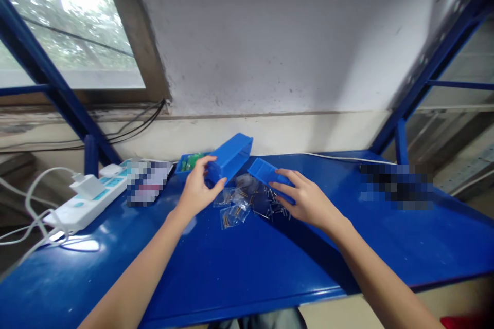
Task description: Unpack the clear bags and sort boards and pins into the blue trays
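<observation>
My left hand (200, 185) grips a blue plastic bin (231, 157), which is tipped on its side above the table. In my right hand (299, 193) is a second blue bin (262, 168), also tilted, with the fingers over its near side. Below and between the two bins lie small clear plastic bags (233, 213) with brassy pieces inside. Beside them, under the right-hand bin, is a loose heap of thin metal screws or pins (276, 209); their exact kind is too small to tell.
A third blue bin (185, 163) with green packets stands behind my left hand. Left of it are a pixelated flat item (150, 182) and a white power strip (96, 198) with plugs and cables. A blurred dark object (397, 185) lies right on the blue table (239, 272).
</observation>
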Tool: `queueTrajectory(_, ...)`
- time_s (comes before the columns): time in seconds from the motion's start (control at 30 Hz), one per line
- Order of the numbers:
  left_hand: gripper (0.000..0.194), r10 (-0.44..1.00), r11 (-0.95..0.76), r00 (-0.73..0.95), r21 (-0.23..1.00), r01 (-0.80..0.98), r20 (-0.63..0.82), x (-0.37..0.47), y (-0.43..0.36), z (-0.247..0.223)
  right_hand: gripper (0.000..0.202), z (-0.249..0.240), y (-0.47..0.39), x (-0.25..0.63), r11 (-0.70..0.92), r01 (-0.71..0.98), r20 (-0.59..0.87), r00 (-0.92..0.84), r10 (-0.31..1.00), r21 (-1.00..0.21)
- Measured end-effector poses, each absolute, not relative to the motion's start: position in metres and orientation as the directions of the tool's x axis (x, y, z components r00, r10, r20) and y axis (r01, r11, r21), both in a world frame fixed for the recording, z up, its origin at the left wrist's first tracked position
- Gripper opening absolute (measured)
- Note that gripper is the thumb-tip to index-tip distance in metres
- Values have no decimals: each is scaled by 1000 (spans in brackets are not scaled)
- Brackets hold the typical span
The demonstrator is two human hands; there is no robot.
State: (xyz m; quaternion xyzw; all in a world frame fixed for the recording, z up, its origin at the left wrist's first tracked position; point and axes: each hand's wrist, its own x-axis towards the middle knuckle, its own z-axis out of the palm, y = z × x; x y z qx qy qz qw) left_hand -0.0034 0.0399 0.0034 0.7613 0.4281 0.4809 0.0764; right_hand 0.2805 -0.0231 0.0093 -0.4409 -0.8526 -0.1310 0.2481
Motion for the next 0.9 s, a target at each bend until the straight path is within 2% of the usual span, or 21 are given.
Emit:
queueTrajectory(0.13,45,729,-674,307,562,479,613,16,68,-2,33,-9,-36,291,586,810,591,-490,641,36)
queueTrajectory(0.23,47,759,-652,325,659,375,565,34,96,-5,46,-21,-41,302,551,831,633,-385,672,-79)
queueTrajectory(0.37,49,834,-551,226,775,310,503,54,130,-13,72,-31,-36,317,429,845,630,-149,762,-319)
queueTrajectory(0.47,51,858,-502,82,791,351,508,63,143,-16,69,-35,-26,325,351,843,653,-1,758,-407)
queueTrajectory(0.53,50,851,-485,1,785,386,525,68,139,-16,61,-37,-19,330,292,851,695,112,710,-436)
queueTrajectory(0.63,46,782,-552,-10,699,454,624,78,115,-16,51,-40,-12,335,259,875,777,185,602,-409)
queueTrajectory(0.7,41,651,-685,133,503,527,747,87,93,-19,47,-42,-8,337,290,890,818,140,559,-350)
queueTrajectory(0.77,36,556,-778,329,340,528,763,95,74,-21,45,-42,-3,340,312,891,833,118,541,-329)
queueTrajectory(0.83,27,541,-810,488,270,520,685,100,65,-22,45,-40,6,344,283,862,814,221,536,-420)
queueTrajectory(0.9,17,578,-791,542,257,555,610,98,66,-20,48,-34,20,354,164,749,699,483,527,-642)
